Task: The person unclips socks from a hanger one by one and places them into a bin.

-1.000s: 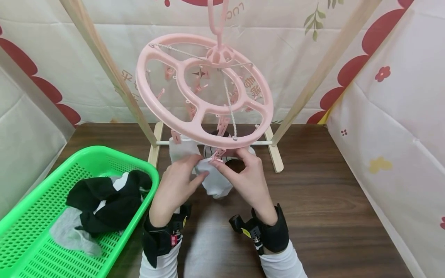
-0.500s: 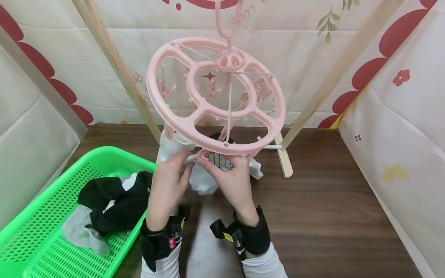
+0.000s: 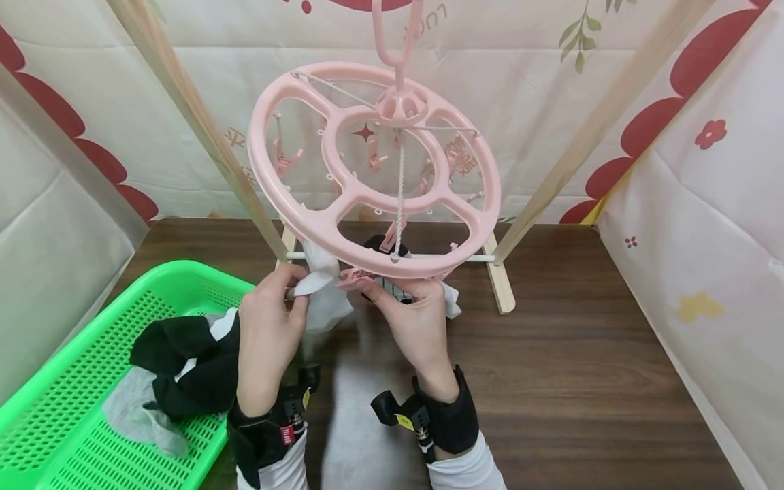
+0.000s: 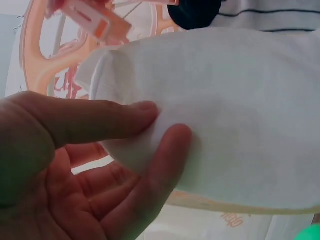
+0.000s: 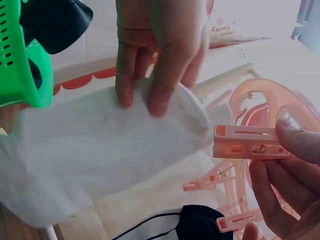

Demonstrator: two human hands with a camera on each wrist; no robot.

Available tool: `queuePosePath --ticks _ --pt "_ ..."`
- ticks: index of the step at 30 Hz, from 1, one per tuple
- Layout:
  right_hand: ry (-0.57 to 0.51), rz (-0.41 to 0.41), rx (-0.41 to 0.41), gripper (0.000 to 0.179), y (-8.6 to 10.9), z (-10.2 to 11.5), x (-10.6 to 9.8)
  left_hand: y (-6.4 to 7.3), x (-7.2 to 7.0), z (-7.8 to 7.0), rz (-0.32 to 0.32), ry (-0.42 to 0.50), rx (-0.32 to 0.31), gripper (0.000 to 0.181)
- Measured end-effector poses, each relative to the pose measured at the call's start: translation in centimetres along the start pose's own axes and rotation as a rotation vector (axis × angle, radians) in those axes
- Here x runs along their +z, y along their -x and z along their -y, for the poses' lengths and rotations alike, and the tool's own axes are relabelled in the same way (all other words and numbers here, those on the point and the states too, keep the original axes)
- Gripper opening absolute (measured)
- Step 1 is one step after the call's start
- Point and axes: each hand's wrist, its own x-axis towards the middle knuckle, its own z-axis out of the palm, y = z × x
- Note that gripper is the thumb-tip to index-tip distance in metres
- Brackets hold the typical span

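My left hand [image 3: 266, 333] pinches the opening end of a white sock [image 3: 327, 309] between thumb and fingers. In the left wrist view the sock [image 4: 240, 120] stretches across the picture to the right. My right hand [image 3: 410, 316] holds a pink clothespin [image 5: 245, 142] between thumb and forefinger, under the front rim of a round pink hanger [image 3: 318, 224]. The right wrist view shows the sock [image 5: 100, 155] apart from that clothespin. A striped sock with a black end [image 5: 205, 222] hangs beside another pink clip [image 5: 240, 220].
A green basket [image 3: 202, 272] at the left holds black and grey socks [image 3: 190, 361]. Wooden posts [image 3: 184, 102] of a stand rise on both sides of the hanger. Several more pink clips [image 3: 284, 160] dangle from it. A brown table [image 3: 582, 374] lies below.
My left hand has drawn the white sock leftward, away from the clothespin. The right hand keeps hold of the clothespin and has moved slightly left since the first frame. The hanger has turned a little.
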Motion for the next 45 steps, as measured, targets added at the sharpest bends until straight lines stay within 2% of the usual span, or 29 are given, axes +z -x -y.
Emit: queuePosePath --ticks 3,8,12,16,22,25,30,34,36,38,40,43,45 --pt "-0.027 0.005 0.0 0.016 0.0 0.1 -0.1 -0.1 -0.5 0.2 -0.023 -0.007 -0.023 0.015" --pt "0.018 0.007 -0.011 0.017 -0.2 1.0 0.1 0.2 -1.6 0.3 -0.098 -0.015 -0.074 0.014" --pt "0.055 0.005 0.008 0.018 -0.5 2.6 0.5 0.5 -2.6 0.5 -0.225 0.012 -0.122 0.011" --pt "0.06 0.02 0.041 0.018 -0.6 3.0 0.7 0.8 -3.7 0.4 -0.357 0.03 -0.187 0.012" --pt "0.047 0.033 0.07 0.023 -0.2 2.3 0.3 1.4 -4.7 0.5 -0.509 0.004 -0.271 0.015" --pt "0.061 0.042 0.086 0.023 0.0 1.2 0.0 1.4 -4.9 0.9 -0.565 -0.012 -0.306 0.015" --pt "0.133 0.065 0.157 0.025 0.5 0.0 -0.5 1.5 -5.4 1.6 -0.621 -0.021 -0.375 0.017" --pt "0.17 0.104 0.221 0.028 0.7 0.0 -0.7 1.7 -5.8 2.2 -0.641 -0.067 -0.442 0.02" --pt "0.184 0.125 0.243 0.029 0.7 0.1 -0.9 1.8 -5.9 2.4 -0.618 -0.102 -0.451 0.022" --pt "0.259 0.146 0.252 0.031 0.8 0.4 -1.1 2.0 -5.9 2.5 -0.581 -0.128 -0.465 0.025" --pt "0.369 0.176 0.235 0.034 0.8 0.9 -1.6 2.1 -5.9 2.3 -0.537 -0.15 -0.477 0.029" --pt "0.55 0.228 0.167 0.033 1.0 2.0 -2.8 2.2 -6.0 1.9 -0.49 -0.163 -0.505 0.033" --pt "0.612 0.263 0.125 0.036 1.1 2.9 -3.9 2.1 -5.9 1.6 -0.471 -0.167 -0.512 0.032"
